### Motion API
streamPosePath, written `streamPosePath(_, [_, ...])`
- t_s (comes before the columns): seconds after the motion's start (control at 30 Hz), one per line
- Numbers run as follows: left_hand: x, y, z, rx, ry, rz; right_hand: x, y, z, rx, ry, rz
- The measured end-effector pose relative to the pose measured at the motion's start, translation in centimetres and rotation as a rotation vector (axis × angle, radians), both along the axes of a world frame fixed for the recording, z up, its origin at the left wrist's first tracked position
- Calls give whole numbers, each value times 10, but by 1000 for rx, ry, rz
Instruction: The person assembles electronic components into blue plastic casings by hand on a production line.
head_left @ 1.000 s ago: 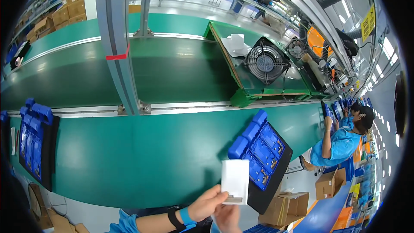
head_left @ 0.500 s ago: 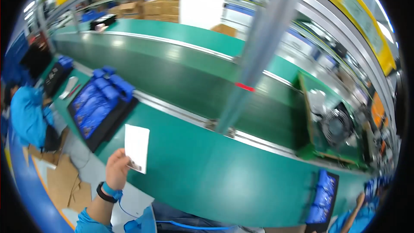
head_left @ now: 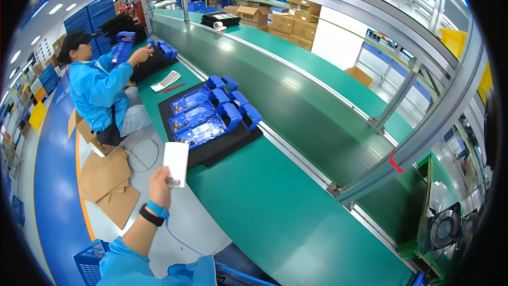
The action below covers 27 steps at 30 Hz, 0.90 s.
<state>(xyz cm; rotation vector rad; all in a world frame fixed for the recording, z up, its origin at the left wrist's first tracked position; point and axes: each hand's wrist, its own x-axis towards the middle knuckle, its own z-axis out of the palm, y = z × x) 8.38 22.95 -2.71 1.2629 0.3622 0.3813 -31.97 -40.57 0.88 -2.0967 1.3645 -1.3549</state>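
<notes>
My left hand [head_left: 160, 184] is closed, pinching a white rectangular card [head_left: 176, 160] by its lower edge. A small dark patch shows near the card's bottom, beside my fingers. On that wrist are a blue strap with a coiled-down blue cord [head_left: 157, 208] and a black band [head_left: 151, 215]. Just beyond the card lies a black foam tray [head_left: 233, 147] on the green bench. In it rest several blue plastic housings [head_left: 198, 118] with open shells and rounded handles. My right hand is out of the picture.
At left, a co-worker in a blue smock [head_left: 98, 87] holds a blue housing. A phone-like white item [head_left: 166, 81] and a red pen [head_left: 172, 88] lie on the bench [head_left: 254, 196]. A metal post [head_left: 413, 151] rises at right; a green bin [head_left: 423, 217] holds a fan. Flattened cardboard [head_left: 108, 177] lies below.
My view has swung left, bringing the co-worker and the foam tray of blue housings further into the picture. The card stays in my left hand and is now in front of the tray's near corner.
</notes>
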Motion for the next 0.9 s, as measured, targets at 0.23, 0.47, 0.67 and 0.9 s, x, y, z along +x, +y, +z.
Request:
streamPosePath(0.23, [-34,-33,-15,-186,83,-126,298,226,5,1322,-138,1350])
streamPosePath(0.47, [-131,-24,-55,-206,239,-53,477,372,-16,2156,-340,1180])
streamPosePath(0.67, [-160,-6,-47,-279,335,64,503,434,12,1995,-446,860])
streamPosePath(0.9, [-167,8,-47,-268,258,54,516,466,-23,1519,-152,1169])
